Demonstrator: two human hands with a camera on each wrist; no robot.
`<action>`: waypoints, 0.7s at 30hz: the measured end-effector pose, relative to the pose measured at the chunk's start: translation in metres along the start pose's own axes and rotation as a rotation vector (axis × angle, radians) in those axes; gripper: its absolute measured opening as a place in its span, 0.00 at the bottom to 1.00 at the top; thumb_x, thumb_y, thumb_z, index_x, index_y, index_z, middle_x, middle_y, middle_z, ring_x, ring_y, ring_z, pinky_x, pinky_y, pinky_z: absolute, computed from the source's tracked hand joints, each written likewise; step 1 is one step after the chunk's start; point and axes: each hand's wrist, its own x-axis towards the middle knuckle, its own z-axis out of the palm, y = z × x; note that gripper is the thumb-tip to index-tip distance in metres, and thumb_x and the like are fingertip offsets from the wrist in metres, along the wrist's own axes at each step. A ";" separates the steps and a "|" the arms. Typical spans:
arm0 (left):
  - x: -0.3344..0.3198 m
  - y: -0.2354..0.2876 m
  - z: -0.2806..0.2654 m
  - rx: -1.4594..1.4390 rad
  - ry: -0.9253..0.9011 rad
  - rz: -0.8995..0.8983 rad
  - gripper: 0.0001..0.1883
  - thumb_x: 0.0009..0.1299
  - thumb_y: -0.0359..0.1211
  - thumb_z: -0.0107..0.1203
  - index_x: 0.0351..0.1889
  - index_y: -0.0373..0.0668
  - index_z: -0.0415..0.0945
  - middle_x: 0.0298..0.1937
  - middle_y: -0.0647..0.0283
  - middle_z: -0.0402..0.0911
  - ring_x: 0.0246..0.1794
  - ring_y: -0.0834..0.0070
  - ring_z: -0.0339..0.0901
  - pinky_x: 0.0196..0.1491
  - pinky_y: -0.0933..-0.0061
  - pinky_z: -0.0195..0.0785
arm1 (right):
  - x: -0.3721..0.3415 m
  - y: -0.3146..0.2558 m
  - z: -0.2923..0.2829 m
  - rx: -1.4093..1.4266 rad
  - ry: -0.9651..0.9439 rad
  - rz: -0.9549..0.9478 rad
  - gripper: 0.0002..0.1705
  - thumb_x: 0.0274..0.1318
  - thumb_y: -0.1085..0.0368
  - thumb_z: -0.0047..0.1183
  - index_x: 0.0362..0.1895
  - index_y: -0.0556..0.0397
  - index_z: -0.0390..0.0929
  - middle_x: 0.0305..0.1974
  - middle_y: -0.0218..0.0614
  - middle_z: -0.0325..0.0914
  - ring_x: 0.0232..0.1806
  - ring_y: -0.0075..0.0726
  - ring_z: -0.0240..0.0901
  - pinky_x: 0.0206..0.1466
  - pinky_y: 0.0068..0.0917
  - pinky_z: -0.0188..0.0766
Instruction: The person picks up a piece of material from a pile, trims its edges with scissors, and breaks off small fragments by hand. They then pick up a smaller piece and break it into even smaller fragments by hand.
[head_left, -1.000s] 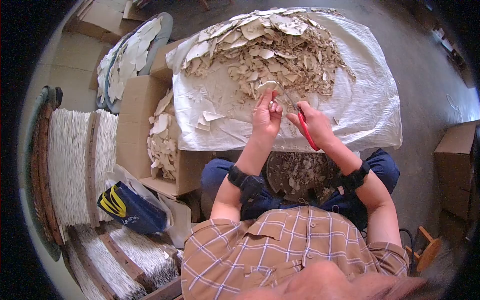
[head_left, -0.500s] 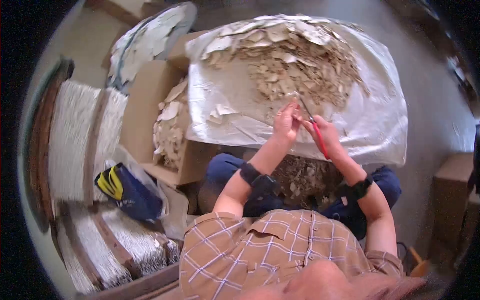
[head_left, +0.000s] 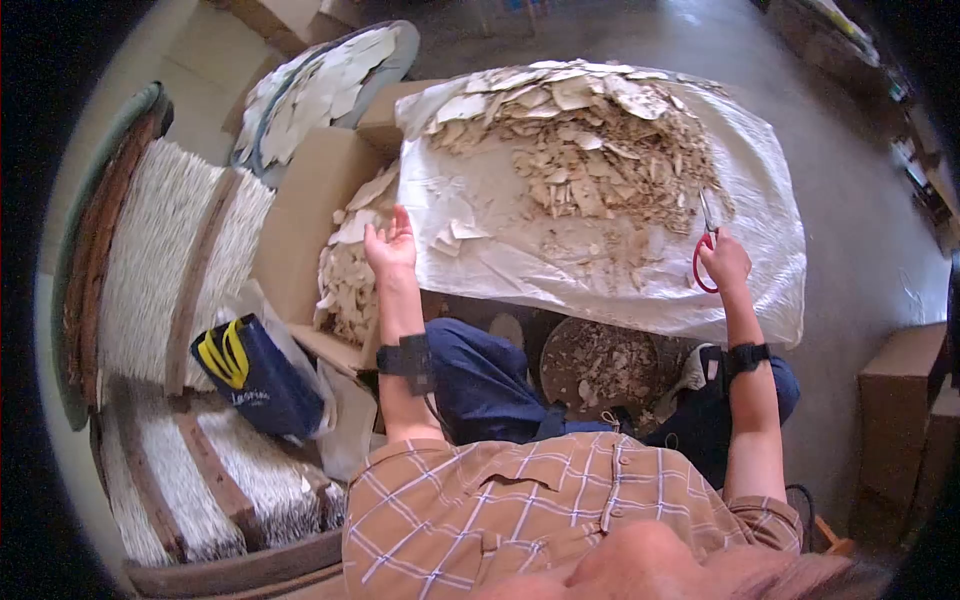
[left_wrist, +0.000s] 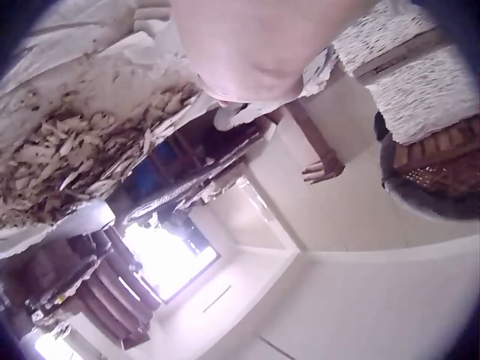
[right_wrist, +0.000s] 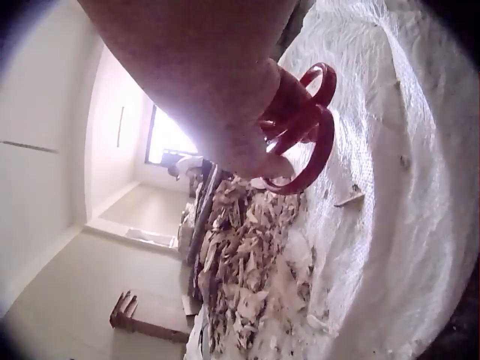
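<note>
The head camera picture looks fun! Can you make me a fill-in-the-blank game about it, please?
1. The scissors have handles coloured ____.
2. The person's ____ grip holds those scissors.
3. The big pile lies on a sheet coloured ____.
4. In this picture, the open cardboard box is to the ____ of the sheet.

Missing words: red; right; white; left.

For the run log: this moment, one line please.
Left hand: empty, near cardboard box | right hand: holds red-handled scissors | pale pieces: heaped on white sheet

Left grip [head_left: 393, 245] loose, right grip [head_left: 728, 262] curled
</note>
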 end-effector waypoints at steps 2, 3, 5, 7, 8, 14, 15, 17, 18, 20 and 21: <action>-0.003 -0.015 -0.007 0.021 -0.248 -0.324 0.26 0.65 0.36 0.43 0.54 0.29 0.49 0.52 0.41 0.59 0.44 0.49 0.68 0.46 0.53 0.68 | 0.007 0.010 0.001 -0.084 0.029 0.018 0.17 0.45 0.59 0.47 0.39 0.54 0.69 0.33 0.51 0.75 0.37 0.52 0.73 0.41 0.41 0.69; -0.016 -0.031 -0.001 0.089 -0.212 -0.370 0.23 0.66 0.35 0.43 0.54 0.31 0.50 0.48 0.44 0.62 0.43 0.52 0.68 0.49 0.52 0.65 | 0.013 0.018 0.006 -0.092 0.034 0.023 0.17 0.45 0.59 0.47 0.39 0.54 0.69 0.33 0.51 0.75 0.37 0.52 0.73 0.41 0.41 0.69; -0.042 -0.066 0.009 0.204 -0.213 -0.422 0.18 0.64 0.33 0.46 0.49 0.32 0.58 0.47 0.49 0.64 0.44 0.57 0.67 0.47 0.54 0.66 | 0.025 0.036 0.011 -0.245 -0.024 -0.051 0.15 0.46 0.61 0.45 0.39 0.55 0.71 0.34 0.49 0.76 0.37 0.50 0.74 0.40 0.41 0.69; -0.039 -0.107 0.007 0.402 -0.364 -0.485 0.14 0.62 0.31 0.49 0.45 0.35 0.65 0.43 0.55 0.67 0.44 0.62 0.67 0.46 0.54 0.66 | 0.026 0.037 -0.001 -0.296 -0.059 -0.069 0.14 0.46 0.64 0.43 0.38 0.54 0.72 0.35 0.47 0.76 0.37 0.49 0.74 0.41 0.40 0.69; -0.038 -0.126 0.004 0.397 -0.364 -0.492 0.14 0.62 0.31 0.49 0.45 0.35 0.65 0.43 0.55 0.67 0.44 0.62 0.67 0.46 0.54 0.66 | 0.030 0.036 -0.005 -0.353 -0.105 -0.105 0.14 0.46 0.63 0.44 0.38 0.54 0.72 0.35 0.46 0.76 0.37 0.47 0.74 0.40 0.40 0.69; -0.005 -0.213 -0.016 1.590 -0.922 0.243 0.17 0.57 0.35 0.55 0.45 0.42 0.72 0.38 0.59 0.75 0.40 0.66 0.73 0.44 0.67 0.67 | 0.006 -0.028 -0.038 -0.097 0.035 -0.299 0.15 0.46 0.58 0.48 0.39 0.50 0.72 0.35 0.42 0.76 0.38 0.43 0.73 0.40 0.37 0.69; -0.015 -0.213 -0.012 1.838 -0.989 0.567 0.17 0.56 0.37 0.55 0.43 0.43 0.73 0.37 0.59 0.76 0.39 0.67 0.74 0.42 0.71 0.67 | 0.002 -0.036 -0.038 0.115 0.115 -0.376 0.16 0.46 0.57 0.49 0.39 0.48 0.72 0.34 0.41 0.76 0.38 0.43 0.73 0.39 0.37 0.68; -0.019 -0.219 -0.010 2.066 -1.048 0.915 0.17 0.54 0.39 0.56 0.42 0.44 0.75 0.37 0.59 0.77 0.38 0.67 0.75 0.39 0.74 0.67 | -0.003 -0.050 -0.040 0.198 0.065 -0.385 0.15 0.46 0.56 0.49 0.39 0.47 0.72 0.35 0.39 0.75 0.38 0.43 0.73 0.39 0.37 0.68; -0.014 -0.221 -0.009 2.019 -0.993 0.830 0.16 0.53 0.39 0.55 0.39 0.48 0.77 0.36 0.62 0.78 0.35 0.63 0.75 0.39 0.70 0.68 | -0.004 -0.053 -0.039 0.276 0.022 -0.405 0.15 0.47 0.56 0.48 0.39 0.47 0.72 0.35 0.38 0.75 0.38 0.43 0.72 0.39 0.37 0.68; 0.004 -0.223 -0.011 1.847 -0.895 0.640 0.11 0.55 0.38 0.55 0.34 0.44 0.79 0.30 0.65 0.79 0.28 0.64 0.76 0.33 0.68 0.69 | -0.003 -0.053 -0.029 0.214 0.067 -0.413 0.14 0.46 0.57 0.50 0.39 0.47 0.73 0.33 0.38 0.75 0.35 0.41 0.73 0.37 0.35 0.68; 0.006 -0.222 -0.010 1.865 -0.908 0.641 0.11 0.55 0.38 0.55 0.34 0.44 0.79 0.30 0.65 0.79 0.28 0.64 0.76 0.33 0.68 0.69 | -0.005 -0.053 -0.023 0.147 0.106 -0.423 0.14 0.45 0.59 0.52 0.38 0.48 0.73 0.31 0.38 0.75 0.33 0.40 0.73 0.35 0.33 0.68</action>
